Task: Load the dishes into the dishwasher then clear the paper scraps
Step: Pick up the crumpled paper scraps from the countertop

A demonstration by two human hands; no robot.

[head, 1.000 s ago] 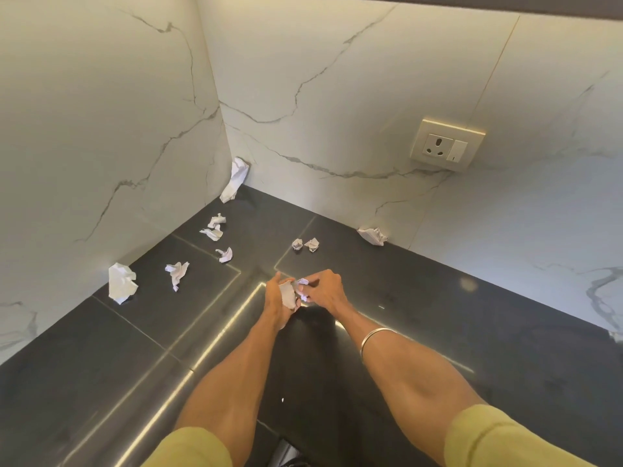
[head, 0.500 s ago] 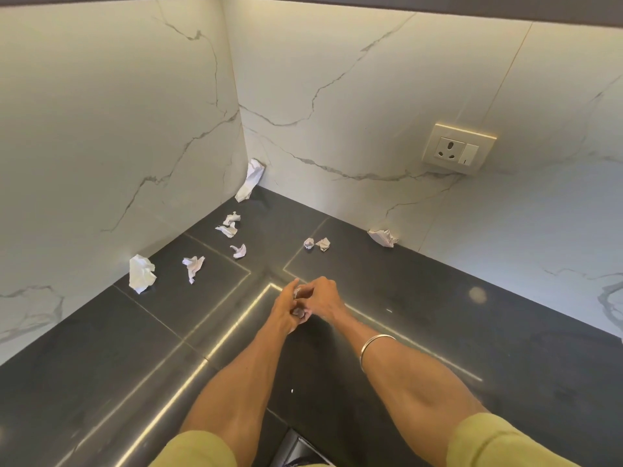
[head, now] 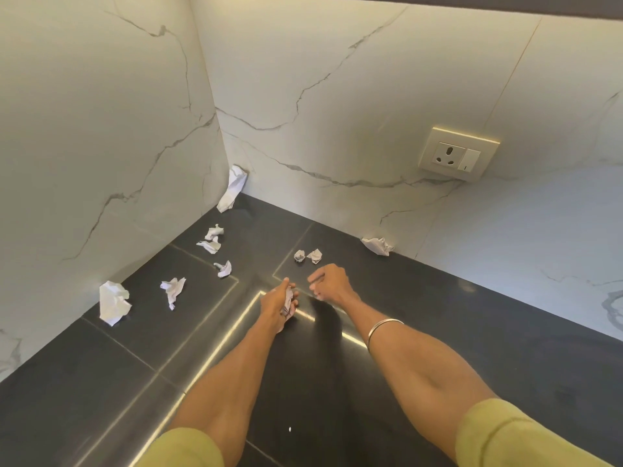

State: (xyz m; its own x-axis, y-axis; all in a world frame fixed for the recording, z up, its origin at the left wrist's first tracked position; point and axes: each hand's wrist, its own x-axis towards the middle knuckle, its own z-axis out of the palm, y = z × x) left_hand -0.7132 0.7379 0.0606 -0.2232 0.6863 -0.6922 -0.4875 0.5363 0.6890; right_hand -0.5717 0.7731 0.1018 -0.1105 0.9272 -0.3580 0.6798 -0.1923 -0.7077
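Left hand: your left hand (head: 278, 303) hangs over the middle of the dark counter (head: 505, 348), fingers curled round a wad of collected paper (head: 287, 299), part of which shows white between them.
Right hand: your right hand (head: 328, 283) sits just beside the left, apart from it, fingers loosely curled and holding nothing you can see; a thin bangle (head: 384, 326) rings that forearm.
Nearest scraps: two small crumpled balls (head: 307, 255) lie side by side just beyond your right hand, toward the back wall.
Back edge: one crumpled scrap (head: 378, 246) rests against the foot of the back wall, below and left of the wall socket (head: 458, 154).
Corner: a long twisted scrap (head: 232, 188) stands leaning in the far corner where the two marble walls meet.
Left side: a pair of scraps (head: 211, 238) lies close together near the left wall, a single small scrap (head: 223, 268) sits nearer you, then a torn strip (head: 173, 289), and a large crumpled sheet (head: 114, 302) touches the foot of the left wall.
Sleeves: olive-yellow cuffs (head: 505, 436) show at the bottom edge.
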